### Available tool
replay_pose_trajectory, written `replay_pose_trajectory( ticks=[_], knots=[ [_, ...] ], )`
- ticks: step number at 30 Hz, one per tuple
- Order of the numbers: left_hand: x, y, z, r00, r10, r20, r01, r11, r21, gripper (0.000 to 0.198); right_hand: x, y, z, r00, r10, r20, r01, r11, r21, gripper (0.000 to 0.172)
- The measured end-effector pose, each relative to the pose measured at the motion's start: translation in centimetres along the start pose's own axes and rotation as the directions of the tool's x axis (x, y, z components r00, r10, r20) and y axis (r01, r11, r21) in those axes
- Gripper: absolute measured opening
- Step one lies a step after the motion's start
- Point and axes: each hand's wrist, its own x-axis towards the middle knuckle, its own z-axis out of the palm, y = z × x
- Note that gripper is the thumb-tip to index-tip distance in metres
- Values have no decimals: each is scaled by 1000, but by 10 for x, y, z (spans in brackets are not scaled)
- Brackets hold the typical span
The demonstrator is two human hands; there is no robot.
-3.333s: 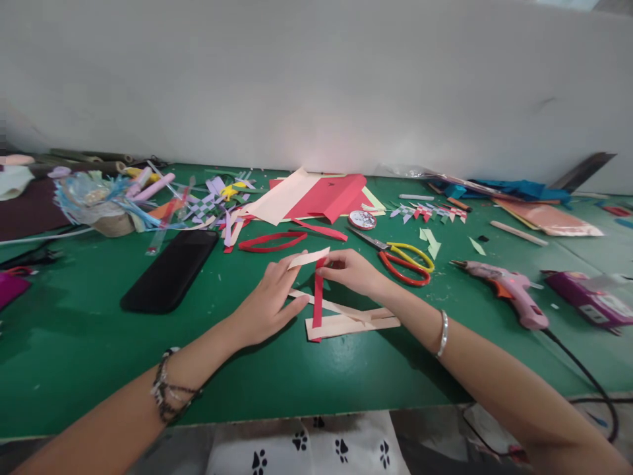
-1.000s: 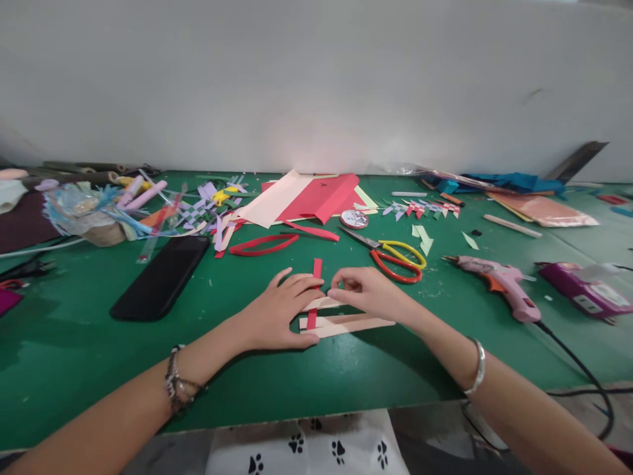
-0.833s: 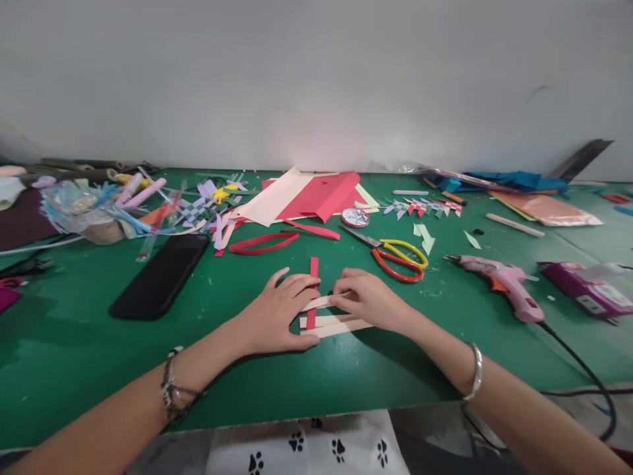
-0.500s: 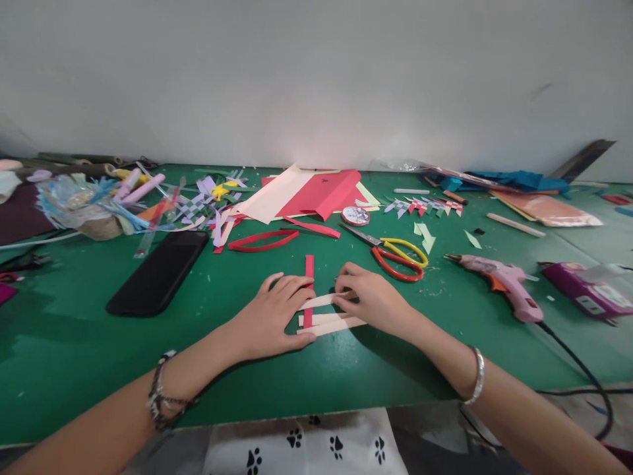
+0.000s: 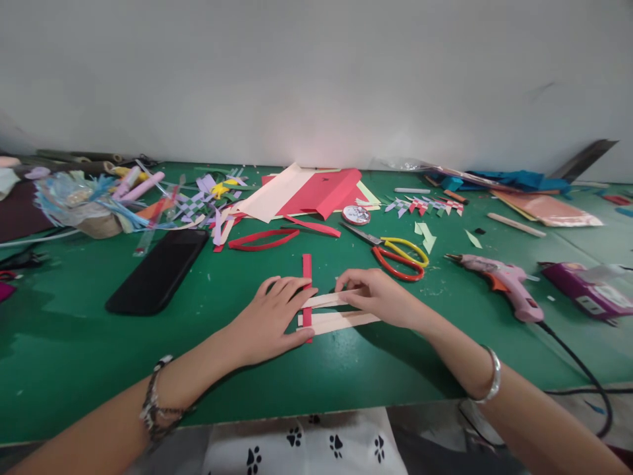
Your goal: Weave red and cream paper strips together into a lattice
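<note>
left hand (image 5: 271, 320) flat, fingers spread, pressing narrow red paper strip (image 5: 307, 270) where it crosses long cream paper strips (image 5: 346, 321) | right hand (image 5: 383, 300) fingers curled, pinching upper cream strip | strips lie flat mid green worktop (image 5: 74, 343), near front edge

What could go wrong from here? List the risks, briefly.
1. Only the left hand, lying flat, pins the red strip across the cream strips; if it lifts, the crossing may slip askew.
2. The right hand pinches one cream strip; a hard tug could crease or tear it.
3. The glue gun lies near the right forearm, its cord trailing over the edge of the table; an elbow might snag it.
</note>
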Motion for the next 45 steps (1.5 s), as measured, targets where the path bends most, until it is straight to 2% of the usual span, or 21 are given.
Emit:
replay_pose_trajectory(
  ticks=[7, 17, 23, 29, 31, 33, 36, 41, 45],
  knots=[
    [-4, 1, 1, 999, -26, -19, 27, 1000, 10, 47, -5, 8, -4, 1000, 12, 2, -12, 1000, -13, 8],
    [-9, 2, 5, 998, -60, 6, 60, 997, 47, 50, -8, 8, -7, 996, 32, 80, -28, 999, -42, 9],
    [-8, 2, 5, 998, -62, -23, 63, 996, 58, 49, -11, 8, -8, 991, 48, 125, -41, 998, -56, 9],
    [-9, 2, 8, 998, -60, -35, 62, 997, 42, 50, -13, 8, -9, 988, 55, 142, -31, 985, -168, 12],
    [-11, -1, 7, 998, -38, -56, 39, 999, 32, 52, -15, 5, -8, 996, 29, 88, -8, 974, -228, 9],
    [-13, -5, 5, 998, 0, -64, 1, 1000, 18, 51, -19, 1, -5, 1000, -13, -15, 8, 956, -294, 8],
    [-17, -12, -1, 998, 49, -38, -49, 999, -12, 48, -23, -6, 2, 986, -119, -120, 64, 922, -382, 12],
    [-23, -16, -5, 984, 171, 50, -169, 984, -52, 45, -24, -16, 16, 951, -310, -6, 271, 840, -471, 20],
    [-32, -17, -6, 954, 262, 147, -256, 965, -59, 54, -26, -15, 27, 918, -391, 65, 371, 788, -491, 20]
  ],
)
